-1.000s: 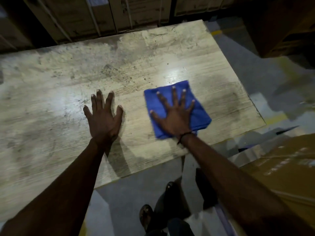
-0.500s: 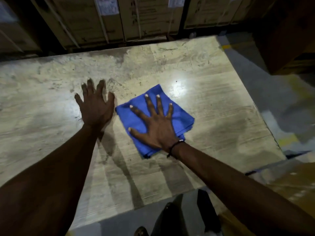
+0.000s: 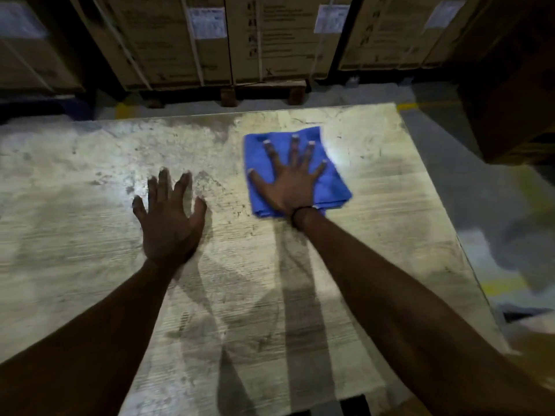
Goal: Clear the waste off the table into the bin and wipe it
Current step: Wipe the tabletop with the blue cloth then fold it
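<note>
Right hand [image 3: 295, 183] presses flat, fingers spread, on the blue cloth [image 3: 333, 187]; left hand [image 3: 169, 223] beside it rests splayed on the table [image 3: 390, 235], holding nothing.

I count one table [image 3: 390, 265] and one blue cloth [image 3: 333, 184] on it. Two hands are on view, my left hand [image 3: 169, 226] and my right hand [image 3: 292, 184]. Behind the table I count at least four boxes [image 3: 168, 40].

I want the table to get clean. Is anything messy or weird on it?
Yes. The table has dark grimy blotches, thickest near the far edge and between the hands. The right hand presses flat on the blue cloth; the left hand rests flat on the bare top. Nothing looks spilled or broken.
</note>
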